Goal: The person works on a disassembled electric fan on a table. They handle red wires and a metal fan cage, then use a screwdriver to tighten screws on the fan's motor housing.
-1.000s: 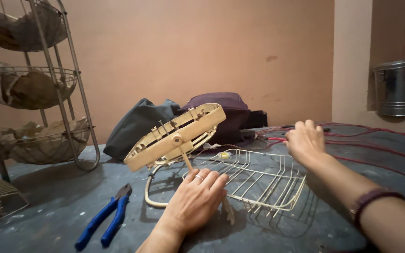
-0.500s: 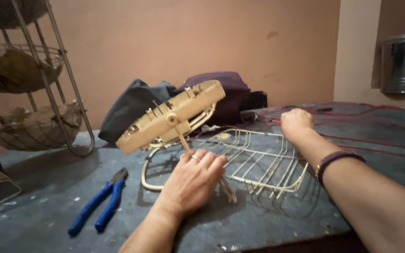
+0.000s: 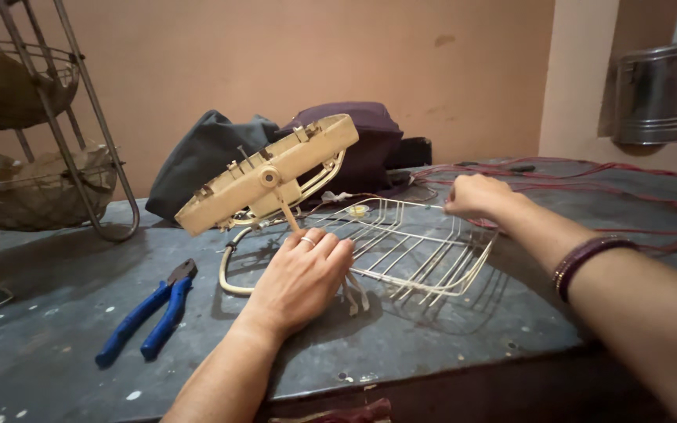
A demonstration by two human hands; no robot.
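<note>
A cream wire rack lies on the dark worktop, with a cream plastic frame tilted up above its left end. My left hand rests flat, fingers together, on the near left corner of the rack by a thin stem. At the rack's far right corner, my right hand is closed around the wire edge, beside red cables. A dark bracelet sits on my right wrist.
Blue-handled pliers lie on the worktop to the left. A grey bag and a dark purple bag sit at the back wall. A tiered wire basket stand is at the far left, a metal container at the upper right.
My right hand has closed from open fingers onto the rack's far right corner. My left hand has stayed on the near corner. The view has shifted slightly.
</note>
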